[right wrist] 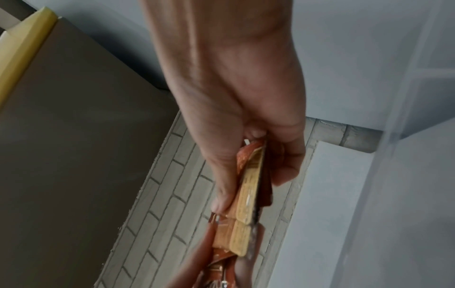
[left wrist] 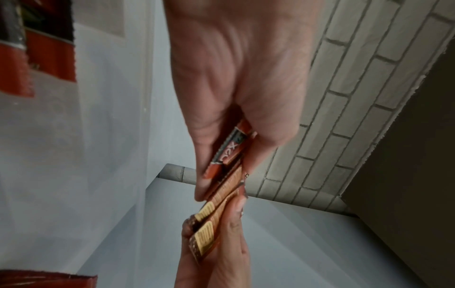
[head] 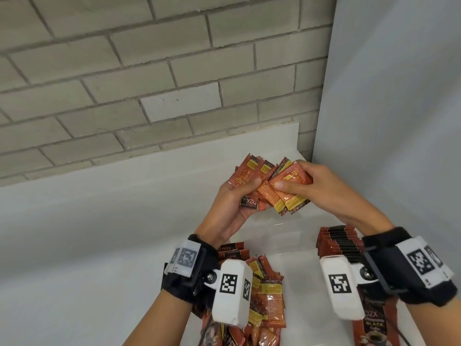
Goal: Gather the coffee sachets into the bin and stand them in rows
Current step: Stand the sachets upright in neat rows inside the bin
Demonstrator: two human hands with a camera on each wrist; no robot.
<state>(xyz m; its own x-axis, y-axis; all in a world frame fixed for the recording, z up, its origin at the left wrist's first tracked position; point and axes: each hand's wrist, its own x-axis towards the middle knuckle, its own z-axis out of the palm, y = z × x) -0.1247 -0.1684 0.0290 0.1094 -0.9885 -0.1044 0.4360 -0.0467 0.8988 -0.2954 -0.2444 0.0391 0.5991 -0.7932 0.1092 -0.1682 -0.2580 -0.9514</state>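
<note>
Below, near the right wrist, standing row of sachets (head: 340, 242) in the bin (head: 296, 255). Above it, fanned bunch of sachets (head: 277, 186) — long sides slanting — pinched by left hand (head: 239, 201) and right hand (head: 316, 186), thumbs on top.

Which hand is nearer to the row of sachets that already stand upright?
The right hand. Its wrist passes directly above the standing row. The left hand is farther off to the left, above the loose pile. Both hold a fan of sachets.

Head view looks down from above both wrists; each wrist view looks close along its hand at the shared sachets (head: 272, 188).
</note>
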